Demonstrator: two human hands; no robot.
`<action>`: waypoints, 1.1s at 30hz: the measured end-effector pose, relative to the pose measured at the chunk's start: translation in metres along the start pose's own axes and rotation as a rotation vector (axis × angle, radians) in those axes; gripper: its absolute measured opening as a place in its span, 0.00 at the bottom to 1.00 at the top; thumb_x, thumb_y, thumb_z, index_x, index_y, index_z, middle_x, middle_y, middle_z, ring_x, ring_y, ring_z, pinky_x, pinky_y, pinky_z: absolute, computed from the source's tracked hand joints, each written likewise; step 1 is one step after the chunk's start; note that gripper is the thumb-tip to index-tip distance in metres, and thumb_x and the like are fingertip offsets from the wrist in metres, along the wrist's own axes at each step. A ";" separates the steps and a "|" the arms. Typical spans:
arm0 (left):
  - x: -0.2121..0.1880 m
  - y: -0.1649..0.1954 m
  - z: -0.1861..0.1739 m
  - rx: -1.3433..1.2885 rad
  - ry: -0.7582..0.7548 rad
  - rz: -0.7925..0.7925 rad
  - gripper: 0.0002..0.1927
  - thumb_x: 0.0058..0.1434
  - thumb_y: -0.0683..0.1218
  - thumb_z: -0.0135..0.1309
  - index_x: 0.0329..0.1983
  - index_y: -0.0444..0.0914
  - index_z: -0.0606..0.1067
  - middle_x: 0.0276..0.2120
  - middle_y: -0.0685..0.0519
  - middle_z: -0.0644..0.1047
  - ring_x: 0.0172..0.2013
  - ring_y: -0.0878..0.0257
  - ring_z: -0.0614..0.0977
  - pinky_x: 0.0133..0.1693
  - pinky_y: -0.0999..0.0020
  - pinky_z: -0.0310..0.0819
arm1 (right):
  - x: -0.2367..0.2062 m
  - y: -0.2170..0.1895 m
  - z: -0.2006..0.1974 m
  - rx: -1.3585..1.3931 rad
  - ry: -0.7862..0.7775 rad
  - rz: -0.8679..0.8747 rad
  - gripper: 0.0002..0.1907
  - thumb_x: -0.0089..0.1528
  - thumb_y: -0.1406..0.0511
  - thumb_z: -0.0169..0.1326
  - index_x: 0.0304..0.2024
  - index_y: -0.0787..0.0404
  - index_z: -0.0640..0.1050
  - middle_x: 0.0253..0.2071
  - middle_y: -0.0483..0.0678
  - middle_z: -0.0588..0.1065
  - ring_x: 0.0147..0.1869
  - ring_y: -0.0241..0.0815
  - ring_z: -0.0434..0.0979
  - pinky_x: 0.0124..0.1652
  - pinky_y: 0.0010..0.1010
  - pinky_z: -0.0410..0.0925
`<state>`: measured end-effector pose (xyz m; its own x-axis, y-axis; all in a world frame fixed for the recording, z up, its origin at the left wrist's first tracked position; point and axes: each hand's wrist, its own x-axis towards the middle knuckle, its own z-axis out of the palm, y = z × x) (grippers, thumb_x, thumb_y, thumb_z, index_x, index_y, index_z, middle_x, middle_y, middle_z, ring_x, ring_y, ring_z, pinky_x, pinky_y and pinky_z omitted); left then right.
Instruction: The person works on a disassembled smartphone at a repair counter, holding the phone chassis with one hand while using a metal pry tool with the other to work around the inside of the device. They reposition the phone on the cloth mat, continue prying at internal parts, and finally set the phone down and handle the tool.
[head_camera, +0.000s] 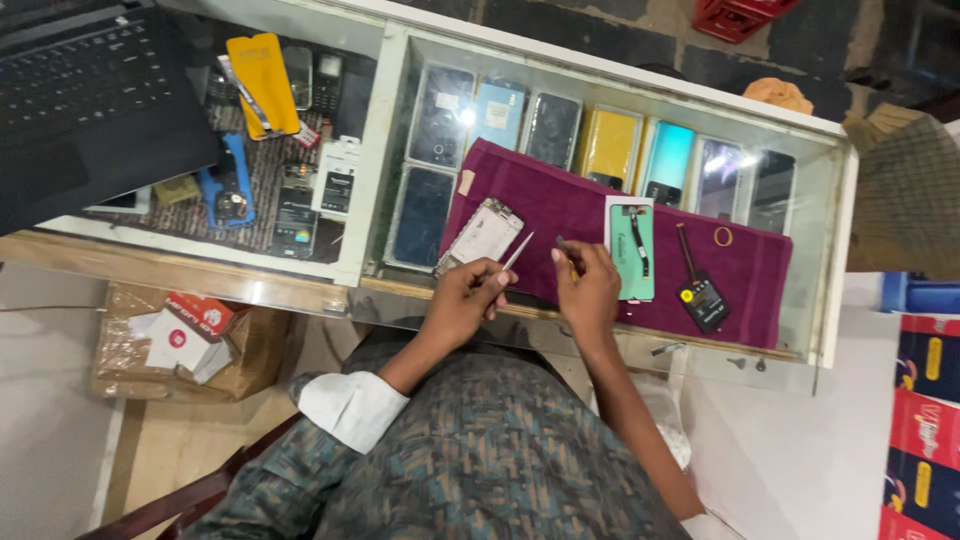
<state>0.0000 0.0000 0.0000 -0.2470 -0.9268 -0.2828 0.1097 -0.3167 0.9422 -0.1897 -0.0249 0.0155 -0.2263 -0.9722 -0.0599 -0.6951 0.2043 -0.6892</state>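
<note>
Two hands in view, both the person's own, both over the near edge of one maroon towel (560, 200) spread on the glass tabletop (300, 285).

Left hand (462, 300): fingers curled shut around one pair of metal tweezers (517, 252), tips pointing up and away toward the towel. Right hand (588, 285): fingers pinched closed on one small tool (566, 250), dark tip with a yellow part showing; its kind cannot be told. The two tool tips sit near each other, apart, above the towel.

On the towel, counted: one opened phone body (480, 235), tilted, just beside the tweezers on the left; one green phone back panel (631, 247) on a white backing, just right of the right hand; one small black module with a thin cable (703, 297), further right; one small ring (722, 236), near the far right.

Under the glass, beyond the towel: a row of about seven phone cases (610, 145), two more below at left. Left compartment: one yellow packet (262, 82), one blue tool (230, 190), several small phones. One laptop (90, 90) at far left. One cardboard box (185, 340) on the floor below.

Both forearms reach forward from the lap; left sleeve cuff rolled white.
</note>
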 end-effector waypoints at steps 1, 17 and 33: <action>0.000 -0.001 0.002 -0.027 0.010 0.002 0.14 0.73 0.48 0.49 0.45 0.34 0.80 0.23 0.58 0.75 0.23 0.72 0.73 0.26 0.74 0.66 | 0.000 0.000 -0.002 -0.095 0.046 -0.107 0.13 0.63 0.61 0.62 0.46 0.61 0.81 0.42 0.51 0.77 0.45 0.46 0.80 0.46 0.38 0.73; 0.004 0.007 0.003 -0.069 0.106 0.059 0.12 0.72 0.46 0.51 0.44 0.34 0.81 0.23 0.60 0.73 0.23 0.75 0.69 0.25 0.78 0.61 | -0.002 0.003 -0.016 0.668 -0.058 0.001 0.05 0.67 0.69 0.56 0.42 0.67 0.76 0.30 0.46 0.79 0.28 0.33 0.77 0.31 0.23 0.70; -0.007 0.038 0.007 0.274 0.196 0.318 0.10 0.68 0.43 0.56 0.46 0.33 0.82 0.27 0.52 0.81 0.25 0.69 0.79 0.28 0.70 0.72 | -0.018 -0.052 -0.064 -0.238 0.203 -1.003 0.11 0.57 0.70 0.67 0.42 0.55 0.85 0.41 0.41 0.79 0.40 0.40 0.74 0.46 0.37 0.66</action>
<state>-0.0010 -0.0040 0.0387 -0.0527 -0.9983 0.0244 -0.1148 0.0304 0.9929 -0.1932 -0.0108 0.0986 0.4327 -0.6752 0.5974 -0.7386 -0.6455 -0.1945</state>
